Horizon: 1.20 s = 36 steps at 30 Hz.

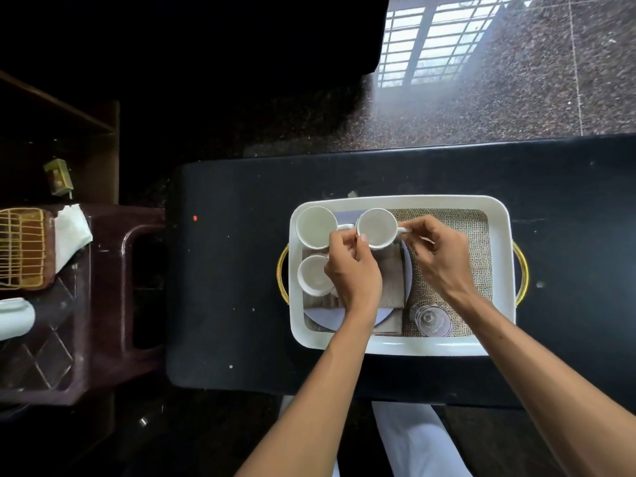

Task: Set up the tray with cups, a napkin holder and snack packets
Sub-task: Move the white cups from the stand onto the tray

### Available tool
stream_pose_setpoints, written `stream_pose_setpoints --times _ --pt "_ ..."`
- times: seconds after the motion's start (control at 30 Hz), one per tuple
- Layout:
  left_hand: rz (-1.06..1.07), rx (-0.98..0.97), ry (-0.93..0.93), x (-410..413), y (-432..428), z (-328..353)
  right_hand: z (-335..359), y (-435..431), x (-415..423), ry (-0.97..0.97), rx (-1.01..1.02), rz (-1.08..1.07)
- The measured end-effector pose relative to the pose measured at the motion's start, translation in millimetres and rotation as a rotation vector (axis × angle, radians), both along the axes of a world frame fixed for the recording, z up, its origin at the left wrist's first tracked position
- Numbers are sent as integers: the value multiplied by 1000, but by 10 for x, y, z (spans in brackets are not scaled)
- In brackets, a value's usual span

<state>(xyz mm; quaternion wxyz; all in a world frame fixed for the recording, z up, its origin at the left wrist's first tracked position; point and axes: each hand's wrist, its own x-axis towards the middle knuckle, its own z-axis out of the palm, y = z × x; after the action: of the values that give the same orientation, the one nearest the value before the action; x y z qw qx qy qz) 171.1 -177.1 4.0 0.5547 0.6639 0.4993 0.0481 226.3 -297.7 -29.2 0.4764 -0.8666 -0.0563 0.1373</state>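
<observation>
A white tray (502, 270) with gold handles rests on a black table (234, 270). Three white cups stand in its left part: one at the far left corner (315, 226), one beside it (377, 226), one nearer me (311, 275). My left hand (351, 270) touches the near rim of the middle cup, by the handle of the far left cup. My right hand (437, 256) pinches the middle cup's handle. A burlap mat (478, 242), a folded grey cloth (392, 273) and a lilac plate (323, 316) line the tray. A clear glass (432, 320) stands at its near edge.
A dark plastic stool (103, 297) stands left of the table, carrying a gold wire holder (22, 249) and white napkins (70, 234). A small yellowish packet (58, 177) lies beyond it. A speckled stone floor (516, 98) lies beyond the table.
</observation>
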Motion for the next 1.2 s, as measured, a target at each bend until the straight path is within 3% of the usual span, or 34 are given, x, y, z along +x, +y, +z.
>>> stream_pose_setpoints --times 0.13,0.23,0.37,0.67,0.9,1.2 --pt "9 -80 -16 -105 -39 140 118 1 -5 -28 -60 49" --pt "18 -103 -74 -322 26 356 340 54 -44 -153 -112 86" --pt "77 -141 -200 -830 432 756 747 413 -227 -246 -36 111" --pt "476 121 -203 -2296 2387 1282 1309 2117 -1001 -112 134 397" --pt "671 182 -163 -3093 3939 1105 1236 3500 -1748 11 204 568" --pt "752 171 -96 -3087 5016 522 969 5091 -2204 -40 82 821"
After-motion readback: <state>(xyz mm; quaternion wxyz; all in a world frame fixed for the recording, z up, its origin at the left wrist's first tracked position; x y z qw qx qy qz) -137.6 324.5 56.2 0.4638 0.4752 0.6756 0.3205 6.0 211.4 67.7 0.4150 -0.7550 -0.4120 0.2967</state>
